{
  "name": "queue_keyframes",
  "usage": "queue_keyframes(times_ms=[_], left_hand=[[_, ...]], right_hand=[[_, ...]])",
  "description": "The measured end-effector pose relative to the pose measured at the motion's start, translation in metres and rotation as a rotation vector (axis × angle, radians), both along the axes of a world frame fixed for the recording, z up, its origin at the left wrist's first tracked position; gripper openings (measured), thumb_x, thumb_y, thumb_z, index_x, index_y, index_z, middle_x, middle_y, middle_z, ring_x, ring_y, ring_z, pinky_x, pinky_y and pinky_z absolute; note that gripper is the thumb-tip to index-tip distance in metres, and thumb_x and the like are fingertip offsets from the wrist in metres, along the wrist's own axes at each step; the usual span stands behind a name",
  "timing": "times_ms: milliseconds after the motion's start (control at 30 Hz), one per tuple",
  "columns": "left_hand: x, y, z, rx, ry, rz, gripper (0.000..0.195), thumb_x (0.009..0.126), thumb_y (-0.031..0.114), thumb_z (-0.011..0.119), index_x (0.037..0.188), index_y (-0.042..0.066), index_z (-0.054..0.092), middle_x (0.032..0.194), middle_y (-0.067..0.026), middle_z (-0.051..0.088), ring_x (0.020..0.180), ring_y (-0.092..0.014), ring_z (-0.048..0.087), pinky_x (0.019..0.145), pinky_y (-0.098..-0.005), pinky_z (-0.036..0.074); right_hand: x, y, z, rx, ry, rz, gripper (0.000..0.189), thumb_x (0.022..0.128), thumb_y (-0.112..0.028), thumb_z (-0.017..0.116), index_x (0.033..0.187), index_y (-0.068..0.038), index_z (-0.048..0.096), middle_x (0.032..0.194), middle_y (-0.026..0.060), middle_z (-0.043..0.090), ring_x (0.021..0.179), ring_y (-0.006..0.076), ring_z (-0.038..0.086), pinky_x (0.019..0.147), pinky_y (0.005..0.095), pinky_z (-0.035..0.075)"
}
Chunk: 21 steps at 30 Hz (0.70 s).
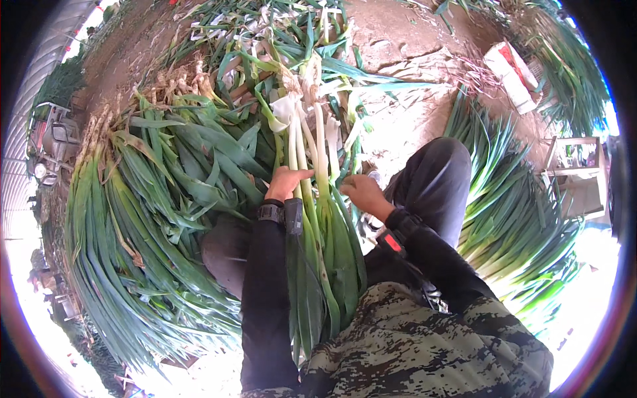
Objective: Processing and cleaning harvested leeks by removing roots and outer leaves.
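Observation:
Several long green onions with white stems lie across my lap, roots pointing away from me and green leaves towards my waist. My left hand is closed around the stems on their left side, with the thumb laid across them. Just right of the bundle is my right hand, its fingers curled near the stems; whether it pinches a leaf is too small to tell. A torn pale sheath hangs by the stems near the roots.
Untrimmed green onions are heaped at my left. More onions lie in a pile at my right. Stripped leaves litter the dirt floor ahead. A white box and a wooden stool-like frame stand at the right.

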State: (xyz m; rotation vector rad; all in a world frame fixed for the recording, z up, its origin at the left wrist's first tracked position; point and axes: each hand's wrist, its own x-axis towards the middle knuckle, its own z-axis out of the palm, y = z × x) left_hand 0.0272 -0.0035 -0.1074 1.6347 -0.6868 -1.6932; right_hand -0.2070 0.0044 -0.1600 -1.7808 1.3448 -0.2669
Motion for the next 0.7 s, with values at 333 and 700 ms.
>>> queue_keyframes(times_ms=[333,700], left_hand=[[0.008,0.0,0.016,-0.037,0.365,0.199,0.032,0.081,0.01,0.071,0.109,-0.001,0.059,0.09,-0.0105,0.065,0.071,-0.021,0.065,0.06,-0.0329,0.056],[0.013,-0.001,0.027,-0.026,0.256,0.228,0.034,0.086,0.012,0.063,0.115,-0.004,0.058,0.1,-0.0134,0.067,0.083,-0.023,0.068,0.065,-0.0322,0.054]], right_hand=[[0.042,-0.016,-0.021,0.729,-0.55,-0.242,0.074,0.091,-0.059,0.054,0.129,0.005,0.05,0.126,0.0201,0.056,0.107,0.0341,0.058,0.085,0.0513,0.051],[0.047,-0.014,0.033,0.654,-0.781,-0.266,0.046,0.085,-0.028,0.067,0.118,0.003,0.06,0.099,0.0069,0.065,0.082,0.0162,0.061,0.068,0.0317,0.05]])
